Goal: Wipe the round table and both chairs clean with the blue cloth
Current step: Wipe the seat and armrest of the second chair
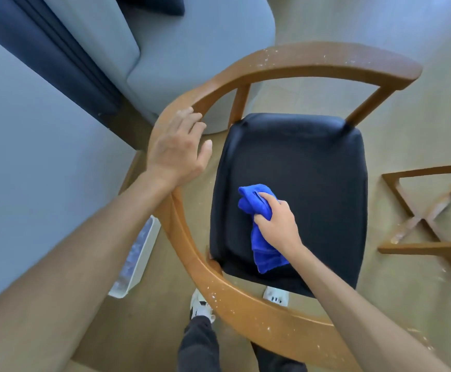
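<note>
On chair seat: fist-bunched blue cloth.

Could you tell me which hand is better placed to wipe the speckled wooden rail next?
Probably the right hand: it already grips the blue cloth on the seat, while the left hand rests on the rail, steadying the chair.

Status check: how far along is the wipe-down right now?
In hand: the right hand presses the blue cloth on the chair's black seat, while the left hand steadies the wooden armrest rail. Left: pale specks still dot that rail, front and back. A second wooden frame at right also shows specks. The round table is out of view, so I cannot judge it.
</note>
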Available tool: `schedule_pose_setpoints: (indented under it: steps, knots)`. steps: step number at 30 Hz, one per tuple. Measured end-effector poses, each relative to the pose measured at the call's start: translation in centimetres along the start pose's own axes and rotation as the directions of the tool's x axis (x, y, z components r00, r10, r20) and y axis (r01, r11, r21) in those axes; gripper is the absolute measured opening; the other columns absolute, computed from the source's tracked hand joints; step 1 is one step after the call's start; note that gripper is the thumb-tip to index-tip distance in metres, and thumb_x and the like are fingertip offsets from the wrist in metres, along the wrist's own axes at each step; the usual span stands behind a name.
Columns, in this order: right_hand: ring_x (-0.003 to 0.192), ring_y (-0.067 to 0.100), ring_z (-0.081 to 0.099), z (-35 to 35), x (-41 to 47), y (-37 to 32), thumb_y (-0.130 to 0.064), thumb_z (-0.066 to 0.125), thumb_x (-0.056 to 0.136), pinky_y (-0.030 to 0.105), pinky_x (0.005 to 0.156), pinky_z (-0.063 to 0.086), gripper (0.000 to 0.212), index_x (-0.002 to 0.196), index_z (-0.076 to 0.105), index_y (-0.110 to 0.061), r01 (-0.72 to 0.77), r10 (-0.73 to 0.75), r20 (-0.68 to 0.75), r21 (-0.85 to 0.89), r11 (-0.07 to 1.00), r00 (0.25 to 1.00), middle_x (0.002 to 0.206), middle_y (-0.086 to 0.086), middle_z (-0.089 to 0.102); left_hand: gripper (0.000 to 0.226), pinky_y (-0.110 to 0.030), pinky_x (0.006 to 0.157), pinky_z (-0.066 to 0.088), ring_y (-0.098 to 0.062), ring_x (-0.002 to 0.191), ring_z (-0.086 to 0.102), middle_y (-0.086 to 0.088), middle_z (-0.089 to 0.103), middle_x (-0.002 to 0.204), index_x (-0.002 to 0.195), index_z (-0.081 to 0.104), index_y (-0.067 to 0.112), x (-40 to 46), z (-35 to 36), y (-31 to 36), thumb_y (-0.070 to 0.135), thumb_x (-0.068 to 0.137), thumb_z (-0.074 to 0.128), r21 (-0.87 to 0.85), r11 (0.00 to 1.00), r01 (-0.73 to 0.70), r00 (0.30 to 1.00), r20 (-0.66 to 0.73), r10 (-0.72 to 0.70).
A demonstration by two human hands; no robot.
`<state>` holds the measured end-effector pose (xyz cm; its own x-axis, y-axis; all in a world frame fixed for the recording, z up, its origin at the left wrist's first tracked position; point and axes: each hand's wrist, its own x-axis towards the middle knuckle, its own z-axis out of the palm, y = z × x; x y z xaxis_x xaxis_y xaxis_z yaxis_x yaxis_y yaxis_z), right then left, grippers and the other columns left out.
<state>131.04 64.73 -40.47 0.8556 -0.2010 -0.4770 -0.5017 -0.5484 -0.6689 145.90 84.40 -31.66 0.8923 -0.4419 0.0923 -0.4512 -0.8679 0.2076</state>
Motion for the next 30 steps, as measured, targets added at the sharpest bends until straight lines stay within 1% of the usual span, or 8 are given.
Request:
schedule_pose_setpoints:
  steps: [5, 9, 12, 14, 16, 22, 26, 30]
  knots:
    - [0.090, 0.005, 0.049, 0.9, -5.1, -7.0, -0.023, 0.056, 0.087, 0.020, 0.078, 0.036, 0.053, 0.138, 0.044, -0.032, -0.028, 0.068, -0.183, 0.215, 0.976, 0.981, 0.125, -0.003, 0.045, 0.049, -0.025, 0.116, 0.008, -0.018, 0.146, 0.018, -0.008, 0.037, 0.151, 0.131, 0.054, 0.007, -3.4, -1.6, 0.5, 0.032, 0.094, 0.035, -0.346, 0.936, 0.072, 0.993, 0.110, -0.036]
    - [0.104, 0.002, 0.047, 5.2, -10.3, -12.9, -0.032, 0.058, 0.086, 0.015, 0.084, 0.037, 0.054, 0.137, 0.040, -0.035, 0.003, 0.089, -0.293, 0.301, 0.954, 0.952, 0.131, -0.006, 0.034, 0.040, -0.022, 0.114, 0.011, -0.012, 0.145, 0.020, -0.003, 0.039, 0.150, 0.134, 0.052, 0.010, -5.8, -3.2, 0.0, 0.025, 0.100, 0.035, -0.480, 0.868, 0.124, 0.983, 0.178, -0.042]
    - [0.119, 0.027, 0.043, 9.9, -12.8, -15.8, -0.044, 0.058, 0.084, 0.036, 0.099, 0.039, 0.063, 0.140, 0.037, -0.024, -0.112, 0.133, -0.347, 0.081, 0.990, 0.929, 0.147, 0.011, 0.025, 0.039, -0.021, 0.112, 0.012, -0.010, 0.144, 0.020, -0.002, 0.038, 0.151, 0.135, 0.051, 0.010, -7.1, -3.7, -0.9, 0.021, 0.101, 0.034, -0.499, 0.862, 0.087, 0.977, 0.211, 0.024]
    - [0.111, 0.036, 0.053, 11.9, -13.3, -16.8, -0.049, 0.065, 0.077, 0.042, 0.088, 0.047, 0.067, 0.133, 0.051, -0.015, -0.214, 0.135, -0.424, -0.144, 0.966, 0.896, 0.144, 0.023, 0.038, 0.038, -0.020, 0.112, 0.010, -0.007, 0.144, 0.018, -0.001, 0.037, 0.151, 0.135, 0.051, 0.010, -7.5, -3.7, -1.4, 0.020, 0.102, 0.035, -0.504, 0.861, 0.071, 0.971, 0.233, 0.056]
    - [0.114, 0.039, 0.057, 12.6, -13.0, -17.2, -0.048, 0.069, 0.071, 0.045, 0.086, 0.052, 0.059, 0.117, 0.063, -0.013, -0.242, 0.117, -0.471, -0.214, 0.946, 0.874, 0.136, 0.026, 0.049, 0.038, -0.024, 0.116, 0.008, -0.009, 0.145, 0.017, -0.003, 0.038, 0.151, 0.134, 0.052, 0.009, -7.5, -3.4, -1.3, 0.020, 0.101, 0.036, -0.499, 0.865, 0.047, 0.967, 0.240, 0.085]
    - [0.116, 0.035, 0.058, 12.6, -14.3, -12.3, -0.021, 0.071, 0.074, 0.043, 0.088, 0.051, 0.038, 0.112, 0.066, -0.014, -0.022, -0.150, -0.465, -0.344, 0.939, 0.873, 0.133, 0.024, 0.054, 0.056, -0.040, 0.118, -0.005, -0.028, 0.142, 0.027, -0.014, 0.049, 0.141, 0.125, 0.060, 0.003, -8.2, -1.1, -0.5, 0.034, 0.090, 0.029, -0.131, 0.980, -0.150, 0.961, 0.213, 0.175]
    - [0.122, 0.037, 0.051, 10.4, -18.1, -6.4, -0.019, 0.068, 0.065, 0.045, 0.097, 0.044, 0.054, 0.119, 0.063, -0.014, 0.158, -0.312, -0.338, -0.413, 0.897, 0.888, 0.139, 0.025, 0.047, 0.057, -0.041, 0.116, -0.015, -0.042, 0.135, 0.031, -0.025, 0.056, 0.127, 0.111, 0.064, -0.005, -9.4, 0.0, -0.1, 0.034, 0.088, 0.029, 0.118, 0.958, -0.263, 0.950, 0.207, 0.235]
    - [0.125, 0.037, 0.049, 5.6, -21.8, 0.3, -0.018, 0.063, 0.074, 0.046, 0.101, 0.041, 0.042, 0.115, 0.067, -0.011, 0.294, -0.453, -0.288, -0.457, 0.839, 0.844, 0.138, 0.025, 0.048, 0.054, -0.050, 0.113, -0.018, -0.043, 0.130, 0.040, -0.024, 0.061, 0.120, 0.101, 0.065, -0.002, -10.2, 0.9, 1.5, 0.034, 0.091, 0.026, 0.211, 0.938, -0.275, 0.943, 0.248, 0.221]
